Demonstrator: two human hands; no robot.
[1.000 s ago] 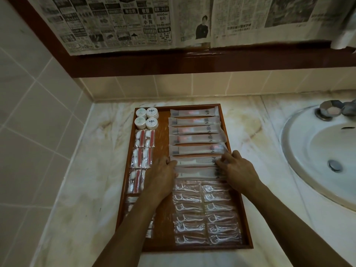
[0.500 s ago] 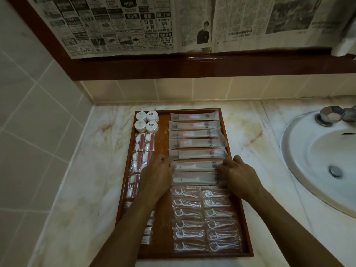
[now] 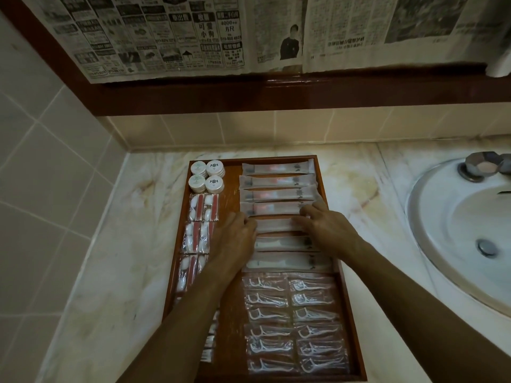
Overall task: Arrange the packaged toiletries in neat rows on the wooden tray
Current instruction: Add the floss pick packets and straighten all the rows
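A wooden tray (image 3: 349, 308) lies on the marble counter, filled with packaged toiletries. Several long toothbrush packets (image 3: 278, 181) form a column at the upper right of the tray. My left hand (image 3: 235, 239) and my right hand (image 3: 329, 228) press fingertips on the two ends of one packet (image 3: 276, 225) in the middle of that column. Below lie two columns of floss pick packets (image 3: 290, 322). Round white containers (image 3: 206, 176) sit at the tray's far left corner, with cotton swab packets (image 3: 203, 207) below them, partly hidden by my left forearm.
A white sink basin (image 3: 453, 230) with a tap (image 3: 481, 168) lies to the right. Tiled walls close the left and back. Newspaper sheets (image 3: 193, 34) hang above a dark wooden ledge (image 3: 276, 95).
Both hands have moved up the column, from the lower toothbrush packets to one farther from me. The camera has tilted slightly.
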